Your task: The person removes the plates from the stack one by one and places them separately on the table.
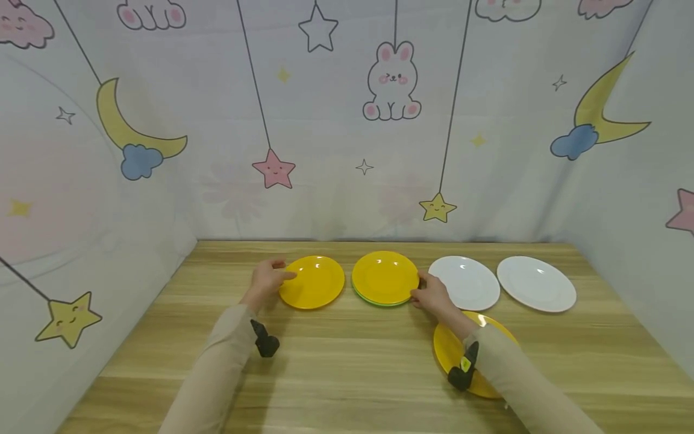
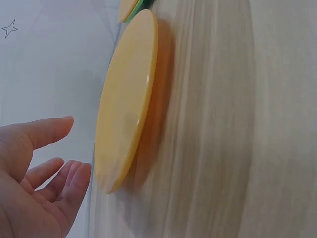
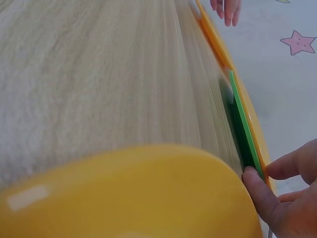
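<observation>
A yellow plate [image 1: 311, 283] lies flat at the back left of the table. Beside its left rim my left hand [image 1: 268, 279] is held with thumb and fingers spread; the left wrist view shows this hand [image 2: 44, 173] apart from the plate [image 2: 126, 99]. Another yellow plate [image 1: 385, 277] sits on a green plate [image 1: 379, 303], whose edge peeks out at the front. At the right rim of this stack my right hand [image 1: 432, 293] pinches the yellow plate. In the right wrist view, its thumb lies by the green rim [image 3: 242, 119].
Two white plates, one nearer [image 1: 466, 288] and one farther right [image 1: 537, 286], lie at the back right. A third yellow plate [image 1: 446, 346] is under my right forearm, partly hidden by it. A patterned curtain [image 1: 336, 205] hangs behind the wooden table [image 1: 336, 380].
</observation>
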Demonstrator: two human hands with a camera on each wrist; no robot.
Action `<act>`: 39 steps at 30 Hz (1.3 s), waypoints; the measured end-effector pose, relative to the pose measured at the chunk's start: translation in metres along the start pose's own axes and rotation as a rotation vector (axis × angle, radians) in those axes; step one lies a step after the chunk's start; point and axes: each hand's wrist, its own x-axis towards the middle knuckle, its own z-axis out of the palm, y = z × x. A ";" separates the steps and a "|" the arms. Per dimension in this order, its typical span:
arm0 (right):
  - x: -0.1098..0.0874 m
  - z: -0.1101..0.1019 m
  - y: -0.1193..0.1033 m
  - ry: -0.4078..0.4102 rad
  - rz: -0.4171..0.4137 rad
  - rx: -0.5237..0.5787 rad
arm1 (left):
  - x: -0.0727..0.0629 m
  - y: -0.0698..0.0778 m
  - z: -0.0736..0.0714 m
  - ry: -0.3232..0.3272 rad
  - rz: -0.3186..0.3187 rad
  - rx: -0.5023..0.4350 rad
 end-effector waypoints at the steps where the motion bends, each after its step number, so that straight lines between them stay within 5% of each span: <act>1: 0.000 0.000 0.000 0.000 0.000 0.002 | 0.000 0.002 0.002 -0.004 0.000 -0.006; 23: 0.001 0.000 0.003 -0.006 -0.011 0.015 | -0.010 0.054 0.081 -0.223 0.042 -0.099; 39: 0.001 0.001 0.003 -0.001 -0.011 0.010 | -0.014 0.059 0.097 -0.253 0.050 -0.037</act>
